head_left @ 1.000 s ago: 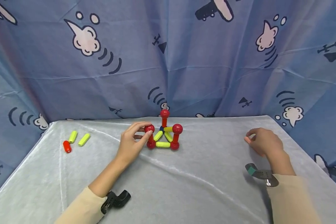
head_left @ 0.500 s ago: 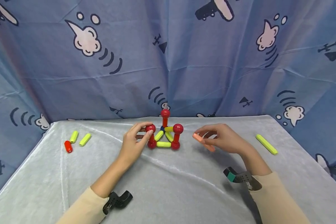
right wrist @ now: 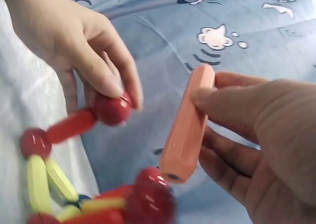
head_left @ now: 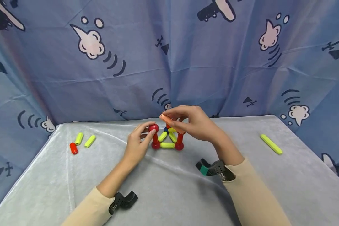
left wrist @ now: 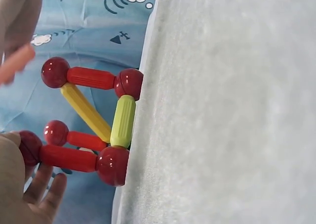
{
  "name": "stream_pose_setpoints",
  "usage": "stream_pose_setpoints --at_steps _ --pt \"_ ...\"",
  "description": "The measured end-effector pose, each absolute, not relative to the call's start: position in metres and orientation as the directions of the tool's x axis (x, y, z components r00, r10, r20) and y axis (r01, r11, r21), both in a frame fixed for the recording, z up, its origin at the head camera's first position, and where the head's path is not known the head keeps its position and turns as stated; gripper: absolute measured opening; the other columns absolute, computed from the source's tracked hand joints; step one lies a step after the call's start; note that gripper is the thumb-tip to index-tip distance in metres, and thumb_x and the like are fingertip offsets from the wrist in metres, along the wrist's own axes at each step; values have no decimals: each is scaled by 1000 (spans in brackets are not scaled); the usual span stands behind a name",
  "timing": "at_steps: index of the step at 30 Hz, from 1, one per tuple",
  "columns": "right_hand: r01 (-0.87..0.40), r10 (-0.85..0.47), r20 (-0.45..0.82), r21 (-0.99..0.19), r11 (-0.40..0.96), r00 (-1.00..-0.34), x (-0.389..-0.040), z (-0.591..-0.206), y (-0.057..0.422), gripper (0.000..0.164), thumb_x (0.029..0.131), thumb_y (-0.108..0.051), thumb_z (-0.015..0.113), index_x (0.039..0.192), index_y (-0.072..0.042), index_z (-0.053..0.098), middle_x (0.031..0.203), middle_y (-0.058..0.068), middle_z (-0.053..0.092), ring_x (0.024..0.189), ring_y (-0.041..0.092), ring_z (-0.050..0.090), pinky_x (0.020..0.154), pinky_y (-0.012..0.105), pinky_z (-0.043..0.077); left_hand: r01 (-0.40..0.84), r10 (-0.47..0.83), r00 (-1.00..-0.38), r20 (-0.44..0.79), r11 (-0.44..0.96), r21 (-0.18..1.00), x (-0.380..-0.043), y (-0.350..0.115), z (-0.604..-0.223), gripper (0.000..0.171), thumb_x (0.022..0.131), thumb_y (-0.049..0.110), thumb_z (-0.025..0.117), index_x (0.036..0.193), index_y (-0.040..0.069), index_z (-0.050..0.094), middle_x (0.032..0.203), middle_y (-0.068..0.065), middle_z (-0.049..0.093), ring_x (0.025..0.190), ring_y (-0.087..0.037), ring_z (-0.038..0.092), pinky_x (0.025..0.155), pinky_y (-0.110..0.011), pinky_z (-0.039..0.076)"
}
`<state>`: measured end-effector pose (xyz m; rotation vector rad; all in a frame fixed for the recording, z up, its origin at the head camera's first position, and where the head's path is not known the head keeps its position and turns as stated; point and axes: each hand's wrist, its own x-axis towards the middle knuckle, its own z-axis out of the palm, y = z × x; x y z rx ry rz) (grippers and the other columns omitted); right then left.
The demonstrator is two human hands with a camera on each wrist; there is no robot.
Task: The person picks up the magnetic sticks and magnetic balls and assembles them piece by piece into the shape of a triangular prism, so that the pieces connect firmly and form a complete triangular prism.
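A frame of magnetic sticks and balls (head_left: pixel 167 145) stands on the table, with yellow-green sticks along its base and red sticks rising to red balls. My left hand (head_left: pixel 136 142) pinches the red ball (right wrist: pixel 112 109) atop the left post between thumb and fingers. With thumb and fingers, my right hand (head_left: pixel 199 124) holds a salmon-orange magnetic stick (right wrist: pixel 188 127) tilted above the frame. In the head view that hand and stick cover the back post and the right top ball. A yellow stick (left wrist: pixel 86 112) slants from the right top ball down to the rear corner.
Two short yellow-green sticks (head_left: pixel 89 141) and a short red stick (head_left: pixel 73 148) lie on the left of the grey cloth-covered table (head_left: pixel 169 194). One long yellow-green stick (head_left: pixel 271 144) lies at the right. A patterned blue curtain (head_left: pixel 209 62) hangs behind the table.
My right hand has carried the orange stick left from the table's right side to above the frame, uncovering the long yellow-green stick. My left hand keeps its hold on the ball.
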<state>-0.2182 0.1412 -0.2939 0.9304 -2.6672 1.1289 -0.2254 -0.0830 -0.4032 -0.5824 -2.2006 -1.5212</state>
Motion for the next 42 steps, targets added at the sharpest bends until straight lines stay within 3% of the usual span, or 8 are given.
stream_pose_setpoints --at_steps 12,18,23,30,34,38,42 --pt "-579 -524 286 -584 569 -802 -236 -325 127 27 94 -23 73 120 -19 75 103 -3 75 87 13 68 68 29 58 521 100 -852 514 248 816 -232 -77 -406 29 101 17 63 128 9 66 124 -9 70 107 -25 70 90 -41 61" --pt "-533 -530 196 -578 617 -825 -235 -323 125 29 93 -21 74 122 -17 74 95 0 74 71 18 60 59 29 53 506 96 -861 500 260 822 -229 -82 -403 29 101 16 63 128 8 66 123 -10 70 107 -25 70 89 -40 61" --pt "-537 -552 155 -545 644 -819 -235 -324 123 26 93 -19 74 119 -16 75 98 -1 75 77 17 63 62 27 55 512 92 -857 507 260 819 -229 -84 -403 29 100 16 63 128 7 66 120 -11 71 105 -24 71 88 -40 61" --pt "-595 -578 196 -457 661 -792 -236 -326 116 22 93 -23 74 114 -15 77 102 -2 76 82 14 67 72 27 58 525 99 -850 518 257 812 -230 -87 -402 28 100 15 63 127 8 66 121 -10 70 105 -24 70 87 -39 61" --pt "-566 -505 271 -521 639 -819 -236 -324 123 30 93 -25 74 121 -13 74 115 4 74 101 20 67 86 40 60 520 101 -852 513 262 813 -230 -88 -402 28 100 16 63 127 9 66 123 -10 69 105 -24 70 87 -40 61" --pt "-437 -289 327 -677 593 -900 -242 -329 144 35 96 -31 71 125 -13 70 123 8 70 113 24 65 99 48 55 510 103 -859 501 268 818 -230 -89 -402 29 100 16 63 128 8 66 125 -10 69 106 -24 70 88 -41 61" --pt "-209 -126 170 -865 457 -977 -252 -351 165 44 98 -43 65 127 -9 63 127 12 65 113 24 62 103 49 53 496 105 -867 487 265 827 -229 -89 -403 30 101 16 63 129 8 65 126 -11 68 108 -25 70 89 -41 61"
